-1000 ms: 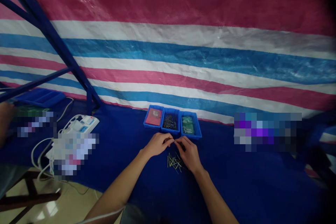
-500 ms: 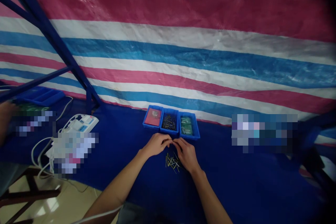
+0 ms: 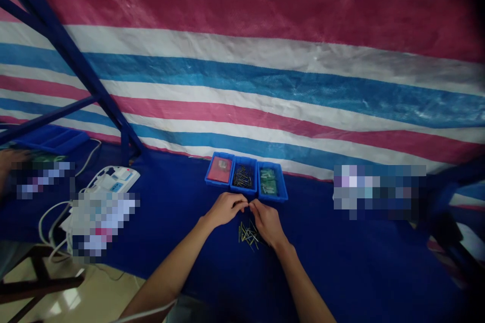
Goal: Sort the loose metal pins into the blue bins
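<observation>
My left hand point(image 3: 226, 208) and my right hand point(image 3: 268, 219) meet fingertip to fingertip above the blue tabletop. Both are closed in a pinch; whatever lies between the fingers is too small to make out. Just below them is a loose pile of thin, brass-coloured metal pins point(image 3: 248, 234). Beyond my hands stand three joined blue bins. A red flat piece point(image 3: 219, 169) lies in the left bin point(image 3: 206, 177). Many dark thin pins point(image 3: 243, 177) fill the middle bin point(image 3: 232, 184). In the right bin point(image 3: 281, 193) are green and clear pieces point(image 3: 268, 181).
On the left lie a white power strip point(image 3: 120, 177), tangled white cables point(image 3: 43, 222) and a blurred-out item point(image 3: 102, 222). Another person's hand point(image 3: 9, 161) is at the far left near a blue divided tray point(image 3: 53, 137). A blue metal frame point(image 3: 87, 78) rises before the striped sheet point(image 3: 265, 81).
The view has shifted slightly. My hands stay pinched together in nearly the same place, the right fingers bent a little differently. At the far left the other person's hand has moved.
</observation>
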The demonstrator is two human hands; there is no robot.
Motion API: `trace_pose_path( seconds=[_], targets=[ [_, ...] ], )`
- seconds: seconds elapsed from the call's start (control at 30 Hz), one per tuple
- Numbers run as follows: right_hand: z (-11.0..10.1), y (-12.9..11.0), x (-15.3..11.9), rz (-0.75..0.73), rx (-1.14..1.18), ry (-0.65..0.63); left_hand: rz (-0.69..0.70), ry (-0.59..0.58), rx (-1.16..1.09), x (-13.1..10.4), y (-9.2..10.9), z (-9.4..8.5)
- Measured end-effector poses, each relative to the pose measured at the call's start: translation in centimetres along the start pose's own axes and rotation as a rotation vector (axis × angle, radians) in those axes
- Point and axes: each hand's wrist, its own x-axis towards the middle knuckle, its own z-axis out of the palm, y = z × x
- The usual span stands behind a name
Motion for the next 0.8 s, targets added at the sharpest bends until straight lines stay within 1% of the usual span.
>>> trace_pose_path(
  seconds=[0.1,0.27,0.43,0.57,0.8],
  targets=[
    [-0.02,-0.02,-0.06,0.0,0.016,0.018,0.002,0.009,-0.007,-0.06,-0.04,-0.04],
    [-0.05,-0.2,-0.1,-0.034,0.107,0.119,-0.014,0.035,-0.032,-0.18,-0.03,-0.2],
    [0.23,0.05,-0.06,-0.088,0.171,0.15,-0.02,0.016,-0.044,-0.15,-0.14,-0.16],
    [0.17,0.09,-0.05,-0.083,0.197,0.148,-0.023,0.007,-0.048,-0.13,-0.18,-0.1],
    [-0.24,-0.39,-0.07,-0.082,0.159,0.137,-0.027,0.009,-0.044,-0.14,0.03,-0.21]
  ],
)
